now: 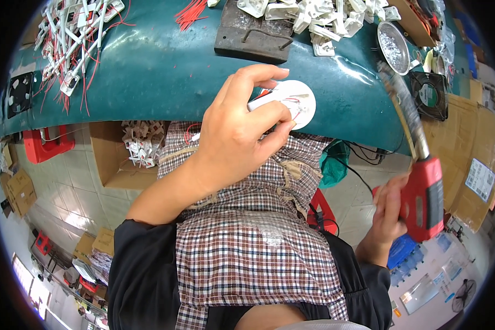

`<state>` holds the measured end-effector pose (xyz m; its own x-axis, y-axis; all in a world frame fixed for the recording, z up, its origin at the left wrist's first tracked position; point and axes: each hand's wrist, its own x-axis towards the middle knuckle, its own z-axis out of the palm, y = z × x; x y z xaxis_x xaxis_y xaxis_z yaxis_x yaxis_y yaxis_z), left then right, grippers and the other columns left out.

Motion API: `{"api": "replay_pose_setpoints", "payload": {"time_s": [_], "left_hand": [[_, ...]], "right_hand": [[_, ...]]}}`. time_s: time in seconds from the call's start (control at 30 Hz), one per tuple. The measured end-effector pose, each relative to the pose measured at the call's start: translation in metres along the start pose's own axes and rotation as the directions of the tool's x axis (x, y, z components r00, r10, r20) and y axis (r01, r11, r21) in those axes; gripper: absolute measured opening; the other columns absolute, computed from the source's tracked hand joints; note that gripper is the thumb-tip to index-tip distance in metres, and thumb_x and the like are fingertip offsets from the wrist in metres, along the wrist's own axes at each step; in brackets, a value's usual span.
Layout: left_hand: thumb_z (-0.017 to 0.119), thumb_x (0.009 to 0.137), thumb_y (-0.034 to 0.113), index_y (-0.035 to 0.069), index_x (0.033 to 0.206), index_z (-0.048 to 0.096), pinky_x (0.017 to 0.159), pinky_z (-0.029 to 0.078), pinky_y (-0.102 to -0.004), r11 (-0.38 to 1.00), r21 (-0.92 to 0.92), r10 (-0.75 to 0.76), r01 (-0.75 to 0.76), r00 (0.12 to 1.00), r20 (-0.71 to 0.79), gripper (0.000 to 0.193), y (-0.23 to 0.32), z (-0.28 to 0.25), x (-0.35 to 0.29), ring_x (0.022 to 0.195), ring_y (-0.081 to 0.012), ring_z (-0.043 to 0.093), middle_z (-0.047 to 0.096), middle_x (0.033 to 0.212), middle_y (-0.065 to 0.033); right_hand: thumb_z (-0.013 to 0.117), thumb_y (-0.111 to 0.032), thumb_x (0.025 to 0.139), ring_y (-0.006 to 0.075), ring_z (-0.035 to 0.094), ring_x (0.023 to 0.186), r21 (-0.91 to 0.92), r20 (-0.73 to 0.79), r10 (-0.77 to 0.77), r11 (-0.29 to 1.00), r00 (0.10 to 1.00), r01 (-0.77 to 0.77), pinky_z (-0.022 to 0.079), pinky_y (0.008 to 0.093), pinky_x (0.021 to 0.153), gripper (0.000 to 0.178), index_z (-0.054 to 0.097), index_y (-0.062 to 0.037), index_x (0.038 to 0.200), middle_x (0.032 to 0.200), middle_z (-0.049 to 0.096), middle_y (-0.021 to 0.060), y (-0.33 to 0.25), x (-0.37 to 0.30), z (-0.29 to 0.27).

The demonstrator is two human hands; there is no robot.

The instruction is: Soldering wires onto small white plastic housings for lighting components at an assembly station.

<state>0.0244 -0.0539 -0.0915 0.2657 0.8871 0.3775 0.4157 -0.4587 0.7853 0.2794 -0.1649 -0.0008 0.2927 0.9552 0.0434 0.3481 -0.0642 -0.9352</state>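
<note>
My left hand (pixel 242 118) is closed around a white round plastic part (pixel 305 104), pinching it at the table's near edge. Thin red wires and a pale strip show inside its face; the fingers hide its left side. On the right, my right hand (pixel 389 212) grips a red and black soldering gun (pixel 423 192) by its handle. The gun's long metal barrel points up and away, its far end blurred near a metal bowl (pixel 393 47) that holds silvery bits. The barrel is well apart from the white part.
A dark metal block (pixel 253 38) with a handle lies at the back. White plastic parts (pixel 335 19) are heaped behind it, and wired white pieces (pixel 74 44) at the far left. Black fans (pixel 429 96) sit at both sides. Below stands a carton (pixel 107 159) of parts.
</note>
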Motion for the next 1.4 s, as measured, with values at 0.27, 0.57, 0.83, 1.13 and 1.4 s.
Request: {"api": "replay_pose_setpoints", "payload": {"time_s": [0.27,0.57,0.83,1.13,1.4], "left_hand": [[0.084,0.072,0.005,0.008,0.084,0.072,0.067,0.053,-0.0317,1.0,0.03,-0.001,0.0,0.999,0.034,0.018,0.001,-0.004,-0.001,0.103,-0.0263,0.066,0.059,0.13,-0.0125],[0.084,0.069,0.005,0.007,0.082,0.066,0.083,0.056,-0.0395,0.999,0.0,-0.034,0.034,0.999,0.006,0.022,0.007,0.0,-0.002,0.101,-0.0304,0.065,0.061,0.126,-0.0118],[0.081,0.081,0.002,0.005,0.088,0.07,0.067,0.055,-0.0234,0.853,-0.349,-0.365,0.389,0.921,0.135,0.014,0.009,-0.006,0.005,0.102,-0.0167,0.066,0.06,0.126,-0.0137],[0.08,0.083,0.004,0.002,0.09,0.068,0.083,0.052,-0.026,0.709,-0.619,-0.305,0.337,0.939,0.161,0.013,-0.008,-0.051,0.011,0.103,-0.0138,0.062,0.063,0.123,-0.0129],[0.077,0.081,0.001,0.0,0.086,0.063,0.092,0.048,-0.0318,0.85,0.01,-0.516,0.527,0.827,0.222,0.016,-0.042,-0.193,-0.047,0.103,-0.0214,0.062,0.064,0.114,-0.0132]], "right_hand": [[0.075,0.005,0.087,0.0117,0.068,0.091,0.0,-0.135,-0.395,0.917,0.909,0.399,0.055,0.0256,0.079,0.043,0.055,0.0001,0.124,0.106,0.069,0.0093,0.08,0.133,0.066],[0.083,-0.004,0.08,0.0176,0.068,0.101,-0.518,0.058,-0.527,0.71,0.848,0.477,0.054,0.0301,0.087,0.057,0.049,-0.0013,0.126,0.109,0.069,0.0102,0.09,0.18,0.122],[0.08,0.004,0.083,0.0162,0.07,0.091,-0.045,-0.109,-0.415,0.91,0.903,0.413,0.054,0.0298,0.083,0.056,0.046,-0.0014,0.126,0.098,0.071,0.0084,0.103,0.159,0.106],[0.078,0.012,0.078,0.0141,0.065,0.089,-0.237,0.321,-0.464,0.805,0.826,0.544,0.048,0.0278,0.08,0.061,0.042,-0.0062,0.123,0.101,0.062,0.0066,0.048,0.079,0.077],[0.087,-0.002,0.069,0.0298,0.064,0.097,-0.184,0.228,-0.579,0.764,0.783,0.619,0.053,0.0385,0.083,0.059,0.053,-0.0001,0.118,0.108,0.069,0.0143,0.057,0.058,0.098]]}}
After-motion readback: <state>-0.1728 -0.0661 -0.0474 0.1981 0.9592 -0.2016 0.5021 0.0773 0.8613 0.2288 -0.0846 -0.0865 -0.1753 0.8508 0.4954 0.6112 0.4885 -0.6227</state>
